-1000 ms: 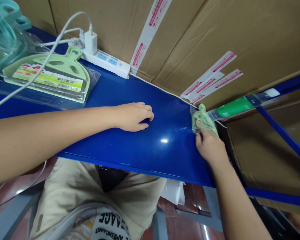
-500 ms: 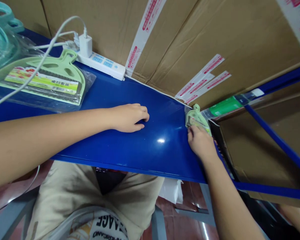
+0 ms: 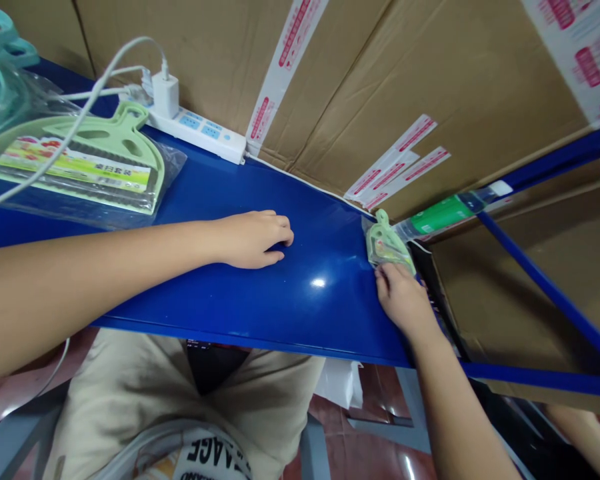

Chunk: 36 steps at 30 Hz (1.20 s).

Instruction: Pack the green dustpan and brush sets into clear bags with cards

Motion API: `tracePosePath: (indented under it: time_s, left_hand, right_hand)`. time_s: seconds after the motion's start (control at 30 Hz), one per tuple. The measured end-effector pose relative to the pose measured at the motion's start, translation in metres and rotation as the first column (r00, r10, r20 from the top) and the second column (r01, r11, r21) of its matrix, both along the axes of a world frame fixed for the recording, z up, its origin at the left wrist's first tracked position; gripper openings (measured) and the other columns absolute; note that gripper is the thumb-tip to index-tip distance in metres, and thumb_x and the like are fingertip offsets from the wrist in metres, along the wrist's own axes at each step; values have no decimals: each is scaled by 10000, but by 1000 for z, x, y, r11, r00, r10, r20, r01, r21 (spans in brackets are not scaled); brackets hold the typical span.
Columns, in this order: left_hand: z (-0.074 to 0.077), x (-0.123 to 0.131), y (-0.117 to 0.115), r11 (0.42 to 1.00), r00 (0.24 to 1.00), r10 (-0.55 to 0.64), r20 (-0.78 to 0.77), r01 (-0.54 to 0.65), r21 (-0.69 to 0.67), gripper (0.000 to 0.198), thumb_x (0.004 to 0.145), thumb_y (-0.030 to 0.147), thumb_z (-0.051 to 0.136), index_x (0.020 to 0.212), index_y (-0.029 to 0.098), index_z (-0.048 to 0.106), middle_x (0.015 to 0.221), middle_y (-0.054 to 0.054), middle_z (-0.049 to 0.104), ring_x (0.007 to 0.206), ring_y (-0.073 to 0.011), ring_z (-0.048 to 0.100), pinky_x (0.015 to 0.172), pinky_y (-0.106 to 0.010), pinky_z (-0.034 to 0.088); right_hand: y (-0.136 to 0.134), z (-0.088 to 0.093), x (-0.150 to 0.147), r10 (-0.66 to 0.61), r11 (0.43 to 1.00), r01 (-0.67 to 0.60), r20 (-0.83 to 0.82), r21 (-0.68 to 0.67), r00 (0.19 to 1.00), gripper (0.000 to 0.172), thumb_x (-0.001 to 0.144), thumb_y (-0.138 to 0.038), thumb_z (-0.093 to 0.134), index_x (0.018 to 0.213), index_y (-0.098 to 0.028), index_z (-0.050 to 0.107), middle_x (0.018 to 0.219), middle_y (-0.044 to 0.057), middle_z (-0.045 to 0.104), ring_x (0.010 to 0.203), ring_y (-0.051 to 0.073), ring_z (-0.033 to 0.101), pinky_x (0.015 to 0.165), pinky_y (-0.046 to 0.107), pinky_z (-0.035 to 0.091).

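On the blue table (image 3: 260, 300), my left hand (image 3: 255, 239) rests palm down with nothing in it. Its fingers curl loosely and the thumb stands apart. At the table's right side, my right hand (image 3: 405, 297) is closed at the near edge of a small green dustpan and brush set (image 3: 387, 240) in clear plastic wrap. The fingertips pinch the wrapped edge and partly cover it; the handle points to the back wall. A larger wrapped green dustpan and brush set (image 3: 75, 160) lies at the left.
A white power strip (image 3: 200, 133) with a plugged-in charger (image 3: 165, 93) sits along the cardboard wall (image 3: 220, 53). Teal wrapped items (image 3: 0, 73) lie at far left. A green-labelled bottle (image 3: 445, 213) lies at the right edge beside a blue frame bar (image 3: 545, 287). Another person's arm (image 3: 580, 433) shows lower right.
My right hand has drawn slightly toward me, so more of the small dustpan set shows. My left hand stays in place. The view has shifted slightly.
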<state>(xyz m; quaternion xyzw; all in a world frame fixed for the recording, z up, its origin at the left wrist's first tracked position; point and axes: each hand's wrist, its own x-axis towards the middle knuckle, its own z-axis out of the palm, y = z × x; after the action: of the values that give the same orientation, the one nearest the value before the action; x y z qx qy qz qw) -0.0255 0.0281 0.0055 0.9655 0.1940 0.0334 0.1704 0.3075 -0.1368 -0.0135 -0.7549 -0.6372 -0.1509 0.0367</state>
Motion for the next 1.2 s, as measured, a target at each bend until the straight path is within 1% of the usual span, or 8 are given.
tracePosePath:
  time_s: [0.1,0.17,0.4,0.6,0.8,0.97,1.1,1.2]
  left_hand:
    - [0,1,0,1000,1000,0,3,0,-1,322,1052,275,585,1315,162,732,1402,-126,710,1239,-286,639,1168,-425,457]
    - [-1,1,1,1000,1000,0,13,0,1,322,1047,280,582,1307,164,733,1390,-125,713,1235,-284,640,1172,-426,454]
    - [-6,0,2,1000,998,-20,57,19,13,322,1040,299,564,1281,175,737,1361,-118,723,1205,-271,646,1164,-418,462]
    - [-6,1,3,1000,999,-12,41,12,6,318,1040,286,572,1288,170,734,1383,-124,717,1225,-274,646,1193,-434,445]
    - [-6,1,3,1000,999,-17,48,16,11,321,1041,288,567,1286,167,735,1384,-130,719,1222,-281,649,1166,-435,463]
    - [-7,0,3,1000,999,-17,45,17,5,310,1036,281,578,1276,166,736,1372,-129,724,1218,-281,652,1176,-443,458]
    - [-7,1,3,1000,998,-22,54,21,18,304,1036,283,578,1267,168,738,1358,-126,726,1200,-278,656,1181,-440,454]
    - [-6,1,2,1000,999,-15,52,14,17,305,1038,273,579,1270,158,738,1359,-132,722,1219,-283,656,1187,-441,451]
  right_hand:
    - [0,-3,-10,76,997,-76,-12,15,997,251,1011,-216,455,953,-211,699,1032,160,756,903,288,725,722,353,567]
    - [5,-3,-18,78,997,-78,-9,7,997,261,1017,-207,456,978,-203,714,1041,161,758,902,281,726,712,339,561]
    - [27,12,-50,-155,974,171,110,-151,982,359,1068,-186,410,1152,-133,755,1165,217,768,896,301,730,692,354,514]
    - [29,21,-67,-221,943,256,175,-212,959,359,1092,-192,422,1216,-138,754,1236,207,767,888,275,739,671,328,463]
    - [26,26,-70,-290,922,332,212,-201,933,346,1089,-148,405,1166,-103,739,1034,196,778,743,233,696,605,301,342]
    - [16,21,-76,-291,924,334,226,-185,930,313,1088,-159,430,1095,-118,741,931,162,767,640,193,635,579,288,282]
    - [19,20,-83,-268,926,326,278,-188,922,335,1097,-195,424,1107,-132,753,909,166,774,674,219,689,564,283,315]
    - [30,28,-91,-235,919,311,298,-241,925,373,1110,-222,395,1175,-142,753,1118,207,793,860,264,773,614,293,415]
